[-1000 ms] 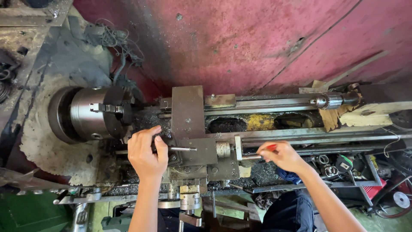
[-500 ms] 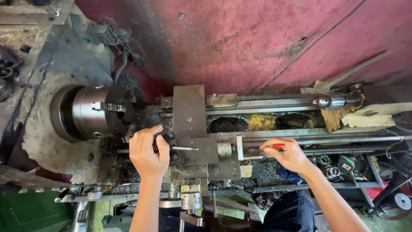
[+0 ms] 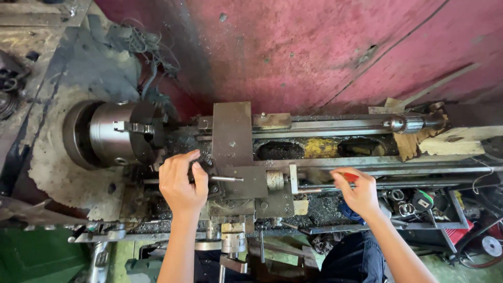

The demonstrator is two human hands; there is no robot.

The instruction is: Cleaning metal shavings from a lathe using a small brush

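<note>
- Two hands of mine are down on an old metal lathe [image 3: 325, 157], one on each side of its carriage.
- Far to the left of my left hand sits the round steel chuck [image 3: 123, 133], its stepped jaws facing the carriage, well clear of my fingers.
- My left hand [image 3: 181, 183] is curled over the tool post area; the fingers [image 3: 198, 175] are wrapped together around something dark there, but I cannot tell just what they clamp, since the hand hides it.
- Just right of those fingers a thin steel handle rod [image 3: 226, 178] sticks out sideways, touching the grey carriage block [image 3: 246, 181].
- Above my left hand rises the flat grey cross slide plate [image 3: 231, 133].
- Between my hands lies a small knurled dial [image 3: 274, 180] on the long feed screw [image 3: 314, 186].
- My right hand [image 3: 359, 194] rests near the front rail, fingers [image 3: 340, 181] pinched shut on a red-handled tool [image 3: 350, 177]; only the red grip shows.
- Up and to the right of that hand, a drill chuck [image 3: 401, 123] lies along the back of the bed.
- Right of my right hand, a tray [image 3: 456, 204] holds loose metal rings and small parts.
</note>
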